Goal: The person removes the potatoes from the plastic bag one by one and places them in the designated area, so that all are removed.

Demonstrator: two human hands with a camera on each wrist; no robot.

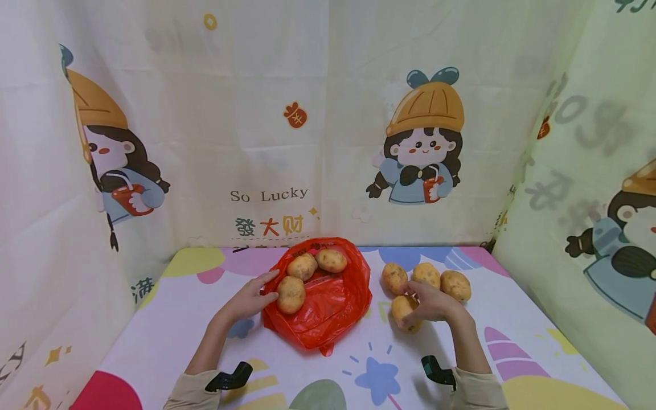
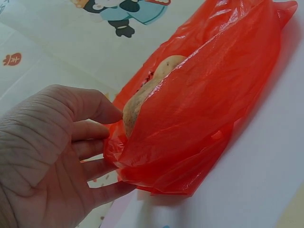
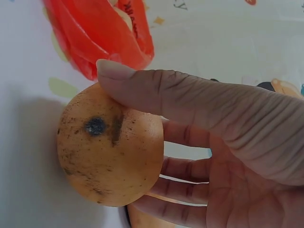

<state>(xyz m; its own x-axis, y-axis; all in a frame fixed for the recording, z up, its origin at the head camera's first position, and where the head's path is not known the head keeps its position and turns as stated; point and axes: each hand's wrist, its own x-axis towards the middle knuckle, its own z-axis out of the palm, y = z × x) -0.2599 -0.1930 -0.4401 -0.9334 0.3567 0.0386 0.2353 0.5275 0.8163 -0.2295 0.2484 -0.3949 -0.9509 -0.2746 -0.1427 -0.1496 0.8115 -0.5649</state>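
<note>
Here the right hand (image 1: 434, 306) wraps thumb and fingers round the front loose potato (image 1: 401, 308), right of the red plastic bag (image 1: 328, 313), whose rim the left hand's (image 1: 252, 297) relaxed, spread fingers touch, and firm, unsqueezed grip looks best.

The bag (image 1: 328, 310) is bright red, with dark printing inside its rim. The potatoes (image 1: 291, 295) are yellowish tan flecked with brown; one potato (image 3: 118, 161) carries a round black spot and sooty streaks. The worktop (image 1: 533, 307) is white, scattered with pastel shapes in pink, purple, green, yellow and blue, some of them striped. The curtain (image 1: 225, 142) is cream, printed with cartoon girls (image 1: 422, 136) in orange hats and pale blue dresses, plus dark, teal, red and gold lettering (image 1: 269, 226). The sleeves (image 1: 191, 392) are beige, the wrist devices (image 1: 233, 377) black.
</note>
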